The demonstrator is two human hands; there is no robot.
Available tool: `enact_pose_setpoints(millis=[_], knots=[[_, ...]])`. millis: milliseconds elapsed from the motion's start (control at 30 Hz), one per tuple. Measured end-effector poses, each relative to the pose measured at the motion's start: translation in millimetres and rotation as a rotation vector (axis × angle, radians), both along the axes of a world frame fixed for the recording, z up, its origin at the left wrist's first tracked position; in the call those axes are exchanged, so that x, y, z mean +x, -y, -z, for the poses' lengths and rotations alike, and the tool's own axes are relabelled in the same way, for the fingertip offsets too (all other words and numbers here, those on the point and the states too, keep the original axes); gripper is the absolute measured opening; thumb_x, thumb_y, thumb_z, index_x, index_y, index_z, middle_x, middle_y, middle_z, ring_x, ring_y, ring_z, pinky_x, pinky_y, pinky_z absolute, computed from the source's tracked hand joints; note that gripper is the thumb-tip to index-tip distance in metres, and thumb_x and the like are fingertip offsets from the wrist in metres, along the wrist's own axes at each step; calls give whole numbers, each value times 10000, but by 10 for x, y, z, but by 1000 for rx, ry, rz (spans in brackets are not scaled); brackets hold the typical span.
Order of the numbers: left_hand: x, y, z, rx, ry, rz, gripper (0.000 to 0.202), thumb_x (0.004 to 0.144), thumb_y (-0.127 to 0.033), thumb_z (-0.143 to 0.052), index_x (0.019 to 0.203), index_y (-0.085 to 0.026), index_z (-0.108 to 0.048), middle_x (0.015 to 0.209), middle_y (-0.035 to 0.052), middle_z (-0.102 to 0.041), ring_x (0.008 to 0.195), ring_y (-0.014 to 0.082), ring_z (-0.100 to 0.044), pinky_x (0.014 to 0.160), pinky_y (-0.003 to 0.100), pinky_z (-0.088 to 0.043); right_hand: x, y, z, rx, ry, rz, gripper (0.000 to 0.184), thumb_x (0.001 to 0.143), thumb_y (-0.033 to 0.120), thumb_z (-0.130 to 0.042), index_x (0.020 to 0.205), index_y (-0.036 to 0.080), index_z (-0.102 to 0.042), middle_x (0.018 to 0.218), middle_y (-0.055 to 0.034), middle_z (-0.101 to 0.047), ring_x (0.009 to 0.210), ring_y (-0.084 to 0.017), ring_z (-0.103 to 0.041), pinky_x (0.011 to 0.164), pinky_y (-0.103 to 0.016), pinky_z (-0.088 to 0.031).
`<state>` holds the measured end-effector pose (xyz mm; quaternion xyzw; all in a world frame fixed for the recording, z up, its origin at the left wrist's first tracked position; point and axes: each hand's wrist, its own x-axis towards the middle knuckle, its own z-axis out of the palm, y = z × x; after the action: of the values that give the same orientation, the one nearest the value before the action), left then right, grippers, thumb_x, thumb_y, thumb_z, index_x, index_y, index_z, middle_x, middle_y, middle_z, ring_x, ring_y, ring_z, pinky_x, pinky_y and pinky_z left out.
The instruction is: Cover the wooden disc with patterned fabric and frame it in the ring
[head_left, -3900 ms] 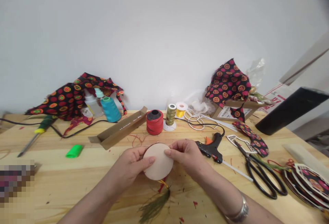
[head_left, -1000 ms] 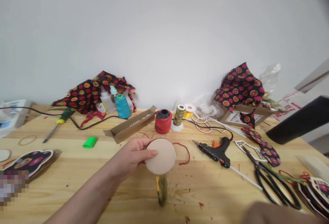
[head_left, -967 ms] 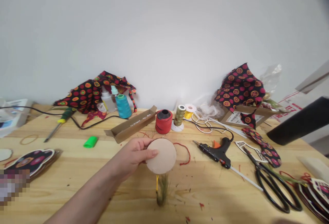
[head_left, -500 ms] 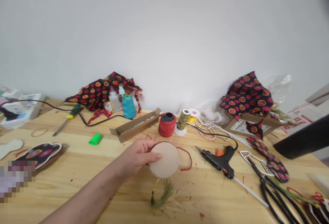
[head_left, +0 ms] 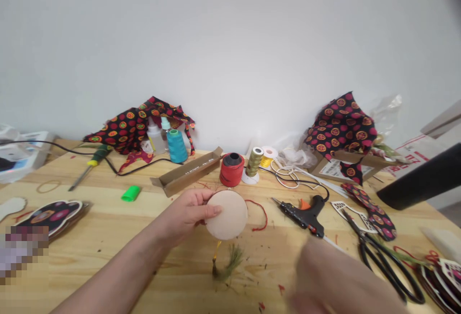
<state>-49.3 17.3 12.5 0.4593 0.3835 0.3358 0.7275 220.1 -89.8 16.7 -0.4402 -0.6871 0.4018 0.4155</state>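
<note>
Red thread spool [head_left: 232,172] stands upright at centre, long open cardboard box [head_left: 190,172] just left of it, olive spool [head_left: 254,163] and yellow spool [head_left: 267,160] just right. Teal thread cone [head_left: 177,147] next to bottles [head_left: 156,140], patterned fabric [head_left: 126,129] bunched around them. Left side I log a screwdriver [head_left: 88,167], a bright green piece [head_left: 130,193], a flower-shaped piece [head_left: 54,217] partly pixelated. Right side: black glue gun [head_left: 302,218], its white glue stick [head_left: 331,243] half blocked from me by the right hand; black scissors [head_left: 389,261] beyond, second fabric [head_left: 342,126] over a carton [head_left: 327,167], tilted black cylinder [head_left: 425,179]. Worktop [head_left: 126,237] pale wood, small red and dark scraps scattered; plain light grey wall [head_left: 230,40] behind. Left hand [head_left: 192,211] clamped on the pale round disc [head_left: 230,218], thumb on its face, other fingers behind; disc is mid-view, nearer me than the red spool. Red cord [head_left: 264,218] curves out at its right, yellow cord [head_left: 217,247] runs from its lower edge to a green tassel [head_left: 230,263]. Right hand [head_left: 317,266] well apart from the left, near the glue gun, motion-blurred; I can't tell how open, or whether it holds anything.
</note>
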Motion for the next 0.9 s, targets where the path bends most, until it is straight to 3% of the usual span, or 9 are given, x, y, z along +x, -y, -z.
enact_pose_setpoints(millis=[67,133,200,267,433,633,900], knots=[[-32,-18,-12,-13,1,-8,367,672,-295,-798,993,-122,-756,838,94,-771,710,192,-663,621,244,-492,-95,-274,-88,85,250,8,104,880,188,-604,923,237,-685,961,-68,-646,897,-220,-565,788,-381,-479],[-59,-34,-27,-21,8,-15,353,681,-288,-792,987,-117,-755,865,100,-769,721,192,-663,630,246,-496,-183,-506,-102,240,666,13,193,839,67,-584,823,225,-692,849,-74,-634,867,-244,-525,757,-387,-424],[-72,-43,-38,-27,16,-18,350,686,-291,-789,983,-108,-754,883,110,-765,742,204,-666,647,259,-503,-243,-663,-56,307,924,-29,187,815,35,-586,818,198,-678,883,-81,-629,870,-244,-511,735,-369,-404],[-73,-44,-40,-35,19,-16,354,680,-289,-793,977,-101,-753,875,116,-762,742,211,-666,648,268,-506,-272,-750,17,338,1039,-65,176,794,24,-591,819,184,-660,892,-76,-623,864,-236,-500,716,-351,-389],[-60,-33,-23,-44,38,-2,367,693,-276,-785,1018,-110,-748,879,116,-762,728,202,-658,638,260,-500,-298,-835,118,313,1066,-117,151,730,15,-604,768,157,-636,871,-91,-613,835,-226,-477,679,-330,-359],[-67,-15,-48,-61,18,27,354,685,-285,-791,1006,-137,-758,827,82,-760,706,178,-642,623,232,-481,-337,-992,2,266,977,-93,225,766,-31,-548,796,171,-644,888,-62,-641,861,-190,-510,700,-279,-373],[-47,11,-33,-9,-19,239,320,761,-283,-730,1064,-179,-740,867,50,-760,719,156,-635,632,209,-446,-499,-1252,47,211,944,-50,145,822,71,-590,804,177,-688,812,-53,-693,797,-181,-580,681,-269,-398]])
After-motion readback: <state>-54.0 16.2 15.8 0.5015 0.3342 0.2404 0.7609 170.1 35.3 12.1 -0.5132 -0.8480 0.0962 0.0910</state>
